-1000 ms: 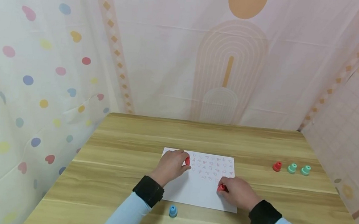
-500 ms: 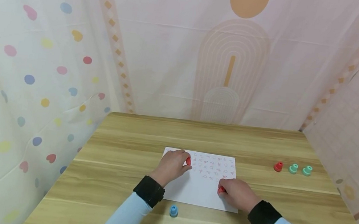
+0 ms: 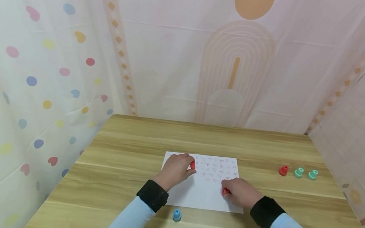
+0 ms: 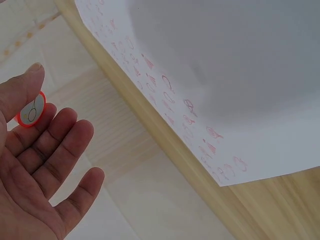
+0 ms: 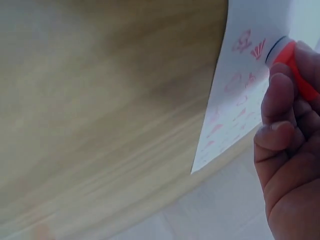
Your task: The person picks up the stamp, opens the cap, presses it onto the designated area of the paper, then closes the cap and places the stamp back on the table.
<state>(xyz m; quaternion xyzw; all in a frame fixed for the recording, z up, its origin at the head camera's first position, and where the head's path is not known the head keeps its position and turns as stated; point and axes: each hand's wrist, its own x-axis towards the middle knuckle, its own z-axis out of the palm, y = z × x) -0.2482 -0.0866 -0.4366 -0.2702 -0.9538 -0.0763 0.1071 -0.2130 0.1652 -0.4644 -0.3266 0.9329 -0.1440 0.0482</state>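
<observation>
My left hand (image 3: 177, 170) is over the left part of a white sheet of paper (image 3: 193, 197), pinching a small red stamp (image 4: 32, 110) between thumb and forefinger. In the left wrist view its pale face shows a looped design, and the other fingers are loosely bent. My right hand (image 3: 242, 192) grips another red stamp (image 5: 290, 60), its white end right at the paper near the right edge. Rows of small red and pink prints (image 3: 213, 169) cover the upper part of the sheet.
A blue stamp (image 3: 176, 215) stands on the wooden table (image 3: 126, 141) just below the paper's near edge. To the right stand a red stamp (image 3: 283, 170) and two green stamps (image 3: 298, 172) in a row. Patterned cloth (image 3: 162, 52) hangs behind the table and along both sides.
The right hand has shifted slightly up, its stamp tilting from showing its end to facing down on the paper. The sheet has turned slightly. The left hand keeps its stamp almost in place.
</observation>
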